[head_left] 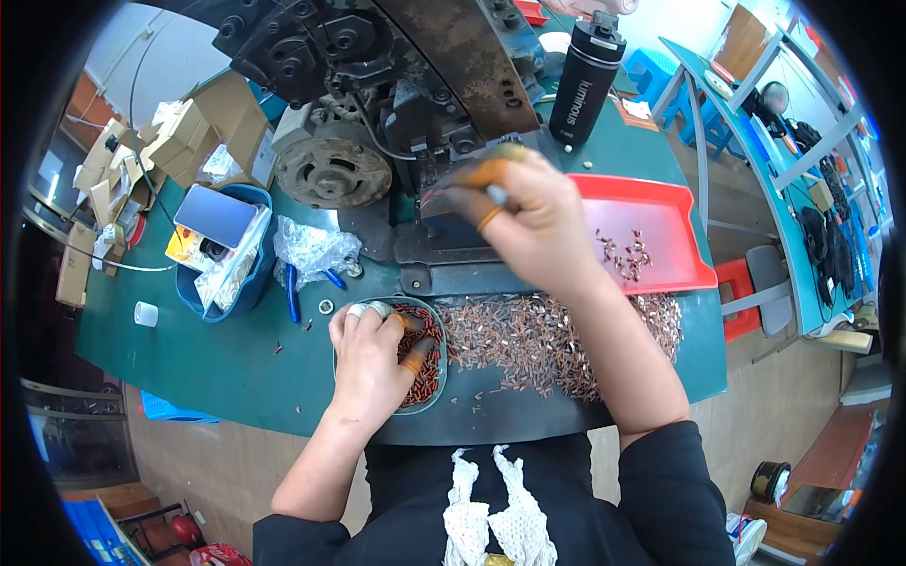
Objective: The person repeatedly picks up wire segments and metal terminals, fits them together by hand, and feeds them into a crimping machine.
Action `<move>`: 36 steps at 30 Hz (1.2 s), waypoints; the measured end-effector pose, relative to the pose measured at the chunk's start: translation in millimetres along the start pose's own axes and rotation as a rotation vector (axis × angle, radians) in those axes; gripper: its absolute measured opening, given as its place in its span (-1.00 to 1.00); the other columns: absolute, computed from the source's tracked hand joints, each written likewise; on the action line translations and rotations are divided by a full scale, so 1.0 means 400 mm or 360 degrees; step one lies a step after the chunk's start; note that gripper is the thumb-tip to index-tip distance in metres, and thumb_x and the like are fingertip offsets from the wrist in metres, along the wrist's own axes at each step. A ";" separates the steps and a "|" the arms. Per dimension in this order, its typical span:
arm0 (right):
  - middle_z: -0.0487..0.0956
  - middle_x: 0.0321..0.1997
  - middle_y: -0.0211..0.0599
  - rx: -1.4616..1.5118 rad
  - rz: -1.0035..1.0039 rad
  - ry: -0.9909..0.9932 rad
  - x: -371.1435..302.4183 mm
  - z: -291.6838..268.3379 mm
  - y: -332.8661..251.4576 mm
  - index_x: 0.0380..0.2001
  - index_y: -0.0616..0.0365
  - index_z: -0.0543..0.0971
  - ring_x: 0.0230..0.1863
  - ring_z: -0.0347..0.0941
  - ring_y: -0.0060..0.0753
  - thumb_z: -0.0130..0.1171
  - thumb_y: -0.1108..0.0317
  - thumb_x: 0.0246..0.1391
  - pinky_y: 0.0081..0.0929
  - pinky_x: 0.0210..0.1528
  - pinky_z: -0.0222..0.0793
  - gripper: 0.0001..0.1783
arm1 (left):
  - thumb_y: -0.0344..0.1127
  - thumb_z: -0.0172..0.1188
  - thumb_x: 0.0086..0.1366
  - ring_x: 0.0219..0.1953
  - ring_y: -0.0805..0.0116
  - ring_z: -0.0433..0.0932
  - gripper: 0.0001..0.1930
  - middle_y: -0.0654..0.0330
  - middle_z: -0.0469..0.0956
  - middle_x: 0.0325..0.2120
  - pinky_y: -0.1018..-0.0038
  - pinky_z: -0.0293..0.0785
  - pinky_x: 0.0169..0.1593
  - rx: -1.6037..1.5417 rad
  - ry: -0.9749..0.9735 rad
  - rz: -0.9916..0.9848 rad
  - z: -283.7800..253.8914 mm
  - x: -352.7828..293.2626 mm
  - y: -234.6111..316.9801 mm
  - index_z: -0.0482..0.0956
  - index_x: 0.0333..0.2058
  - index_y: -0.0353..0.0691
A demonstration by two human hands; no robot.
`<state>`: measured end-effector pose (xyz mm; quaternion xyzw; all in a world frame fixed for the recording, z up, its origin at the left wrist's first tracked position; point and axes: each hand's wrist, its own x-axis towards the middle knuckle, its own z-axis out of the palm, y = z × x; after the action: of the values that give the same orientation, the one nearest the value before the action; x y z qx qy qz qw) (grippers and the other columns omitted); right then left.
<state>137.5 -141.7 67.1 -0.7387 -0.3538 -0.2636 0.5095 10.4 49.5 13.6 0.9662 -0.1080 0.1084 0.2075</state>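
My left hand (370, 344) reaches into a clear tub (444, 377) of small reddish-brown cylindrical parts (429, 368). Orange covers sit on its thumb and forefinger, whose tips are apart among the parts. At the working area of a dark metal press (444, 104), my right hand (528, 212) is raised with its fingers closed together. Motion smears those fingertips, so whatever they hold cannot be made out. Below the press's base, a wide heap of small copper- and silver-coloured pieces (528, 344) covers the table. The right forearm passes over the heap.
A red tray (670, 208) with a few parts lies at the right, beyond which stands a black bottle (587, 85). Left of the press are a blue basket (193, 297) bearing a phone (215, 219), a plastic bag (311, 250), blue-handled pliers (293, 297) and cardboard boxes (226, 123).
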 end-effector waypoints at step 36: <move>0.53 -0.35 -0.43 0.0282 0.0700 -0.0047 -0.284 -0.166 -0.136 -0.30 0.19 0.62 -0.41 0.39 -0.67 0.27 0.54 0.03 -0.70 -0.46 0.24 -0.87 | -0.43 0.18 0.33 -0.18 0.52 0.56 -0.80 0.23 0.63 -0.20 0.57 0.46 -0.05 -0.2372 -0.0356 -0.0468 0.015 0.069 0.198 0.60 -0.09 -0.28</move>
<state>23.4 -220.4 35.5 -0.7542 -0.2135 -0.1034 0.6124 17.5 -28.2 45.1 0.5805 -0.0432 -0.1203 0.8042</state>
